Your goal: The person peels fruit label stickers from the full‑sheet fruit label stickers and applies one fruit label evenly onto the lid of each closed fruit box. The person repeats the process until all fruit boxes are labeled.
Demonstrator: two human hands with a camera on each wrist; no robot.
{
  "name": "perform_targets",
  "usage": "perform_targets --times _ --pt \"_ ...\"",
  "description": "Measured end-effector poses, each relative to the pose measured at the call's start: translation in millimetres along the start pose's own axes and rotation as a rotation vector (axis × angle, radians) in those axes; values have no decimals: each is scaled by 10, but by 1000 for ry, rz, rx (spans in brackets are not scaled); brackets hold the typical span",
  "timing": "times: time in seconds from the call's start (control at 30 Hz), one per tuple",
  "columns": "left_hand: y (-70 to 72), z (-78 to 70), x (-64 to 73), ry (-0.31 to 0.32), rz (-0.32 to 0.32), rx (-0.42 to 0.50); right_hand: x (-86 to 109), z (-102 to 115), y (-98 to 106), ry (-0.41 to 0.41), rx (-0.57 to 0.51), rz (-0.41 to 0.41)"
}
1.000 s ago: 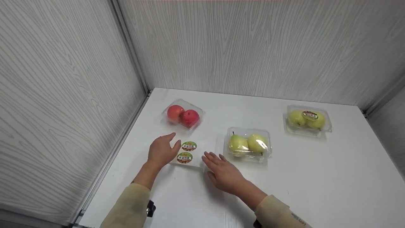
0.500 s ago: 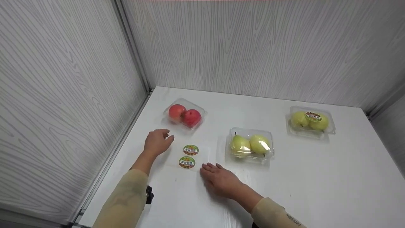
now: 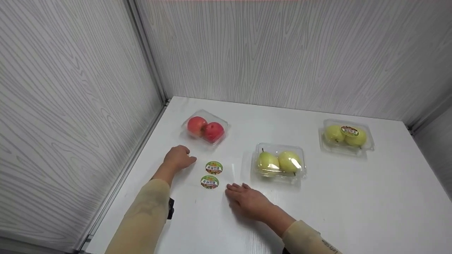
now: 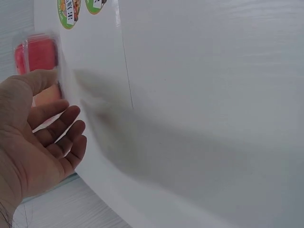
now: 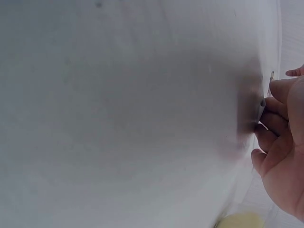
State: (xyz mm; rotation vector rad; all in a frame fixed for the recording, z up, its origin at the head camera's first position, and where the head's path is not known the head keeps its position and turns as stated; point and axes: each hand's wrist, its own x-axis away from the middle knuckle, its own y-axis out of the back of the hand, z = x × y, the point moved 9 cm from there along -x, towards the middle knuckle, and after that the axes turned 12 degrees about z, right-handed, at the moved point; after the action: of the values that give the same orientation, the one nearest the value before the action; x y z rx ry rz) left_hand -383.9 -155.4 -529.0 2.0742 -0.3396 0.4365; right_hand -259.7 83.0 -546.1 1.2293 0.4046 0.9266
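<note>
A clear sheet with two oval fruit stickers, the upper sticker [image 3: 214, 168] and the lower sticker [image 3: 209, 182], lies on the white table [image 3: 197, 225]. My left hand [image 3: 178, 157] hovers just left of the sheet; its fingers, loosely bent in the left wrist view, hold nothing. At the sheet's lower right corner rests my right hand [image 3: 249, 201], fingers extended. A small curled edge [image 5: 261, 109] shows by its fingertips in the right wrist view. Beyond the left hand sits a clear box of two red fruits [image 3: 214, 132].
Right of the sheet stands a clear clamshell box with two pears [image 3: 290, 162]. Another pear box [image 3: 335, 133], bearing an oval sticker on its lid, sits at the back right. Panelled walls rise along the left, back and right sides.
The raised sticker sheet has come down flat onto the table, slightly nearer me. My left hand has drawn back left from it, then shifted slightly right. The right hand has lowered to the sheet's corner.
</note>
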Motion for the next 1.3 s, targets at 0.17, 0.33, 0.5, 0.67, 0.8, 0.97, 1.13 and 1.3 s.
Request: perform_targets --times 0.17,0.33,0.5,0.67,0.8,0.97,1.13,1.3 --pt "-77 -91 -46 -38 62 -88 -3 -11 -4 -5 -34 14" --pt "-156 -205 -107 -89 114 -133 -10 -29 -9 -6 -44 22" --pt "-201 -331 -134 -162 153 -168 -12 -23 -11 8 -39 10" --pt "-182 -428 -129 -193 193 -134 -6 -23 -9 12 -33 6" --pt "-127 -527 -118 -222 212 -103 -4 -29 -11 9 -36 18" --pt "-58 -629 -116 -236 233 -115 0 -29 -24 4 -50 34" --pt "-2 -717 -100 -239 256 -160 14 -3 -9 16 -44 21" --pt "48 -760 -88 -199 285 -200 4 -20 -9 7 -28 33"
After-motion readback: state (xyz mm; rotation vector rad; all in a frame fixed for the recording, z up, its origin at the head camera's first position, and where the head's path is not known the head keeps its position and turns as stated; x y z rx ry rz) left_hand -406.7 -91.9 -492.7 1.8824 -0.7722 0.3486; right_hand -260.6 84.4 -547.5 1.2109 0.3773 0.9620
